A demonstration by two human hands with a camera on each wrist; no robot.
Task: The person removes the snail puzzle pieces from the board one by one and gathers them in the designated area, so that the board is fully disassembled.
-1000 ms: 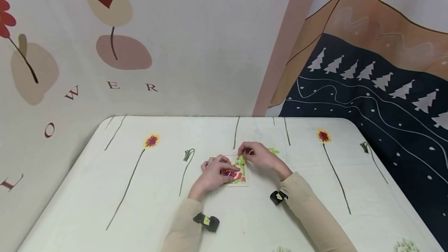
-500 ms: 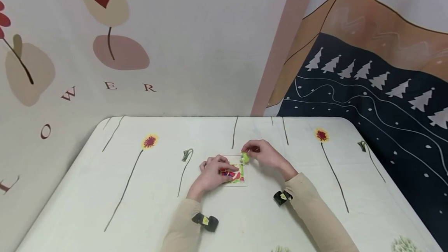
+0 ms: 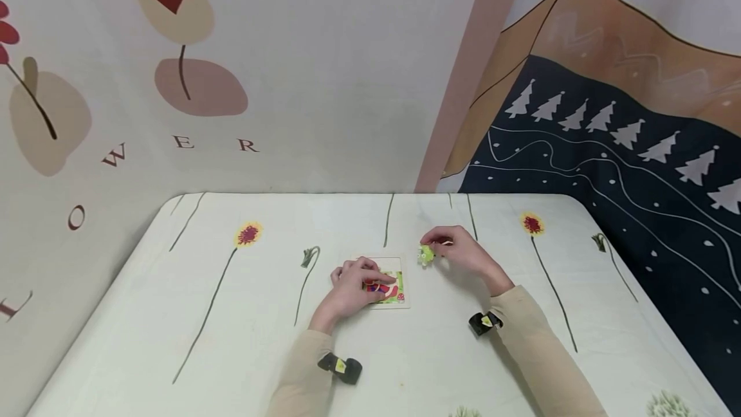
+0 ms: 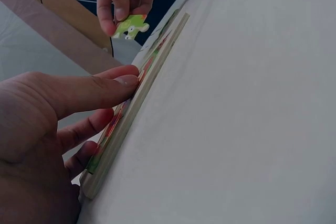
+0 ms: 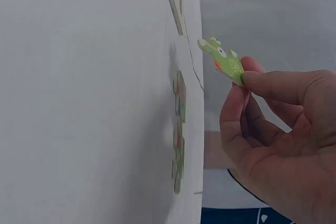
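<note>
A pale wall [image 3: 324,82] with printed flowers and a dark tree-print hanging [image 3: 579,147] surround the white, stem-patterned table [image 3: 243,314]. The left grip [image 3: 350,285] rests, fingers spread, on the puzzle board [image 3: 388,264]; a light, steady press there should stop it sliding. The right grip [image 3: 460,250] pinches 1 green piece [image 3: 425,255], tilted, above the table just right of the board. Holding it by the edge seems wise, leaving its knobs free. More pieces [image 5: 180,95], perhaps 2, lie nearby, seen edge-on.
</note>
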